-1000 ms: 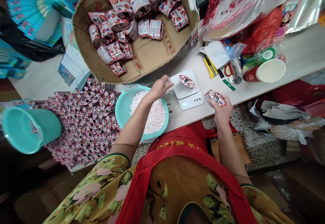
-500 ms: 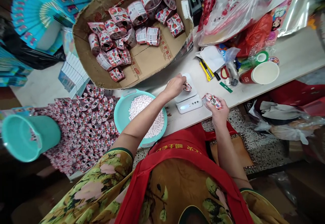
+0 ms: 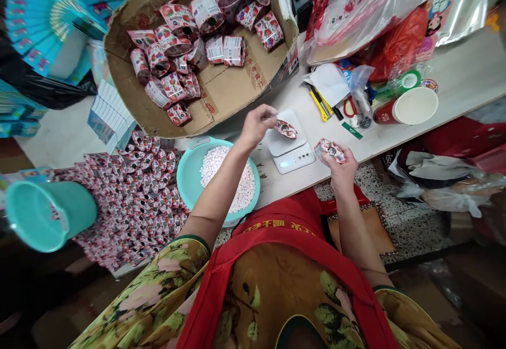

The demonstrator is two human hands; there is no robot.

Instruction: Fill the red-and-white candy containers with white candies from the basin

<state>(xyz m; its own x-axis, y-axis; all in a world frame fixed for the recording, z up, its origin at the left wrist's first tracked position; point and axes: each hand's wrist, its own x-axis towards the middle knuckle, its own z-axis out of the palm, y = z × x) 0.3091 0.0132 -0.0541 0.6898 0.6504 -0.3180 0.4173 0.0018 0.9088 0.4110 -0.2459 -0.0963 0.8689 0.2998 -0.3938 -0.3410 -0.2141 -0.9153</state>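
My left hand is at the left side of a white digital scale, its thumb and fingers slightly apart. Close by its fingertips, a small oval candy packet, printed red and white, lies on the weighing plate. The scale's display is lit, too small to read. To the right of the scale, my right hand grips a similar oval packet, its printed face turned up. Under my left forearm stands a turquoise basin holding pale pink-white tablets.
A cardboard box with rolls of printed labels stands behind. To the left lie a large heap of oval packets and a turquoise bucket. A yellow cutter, a paper cup and plastic bags are on the right.
My left hand has drawn back leftward from the packet on the scale, which now shows more fully. My right hand keeps its packet in nearly the same place. The view has shifted slightly.
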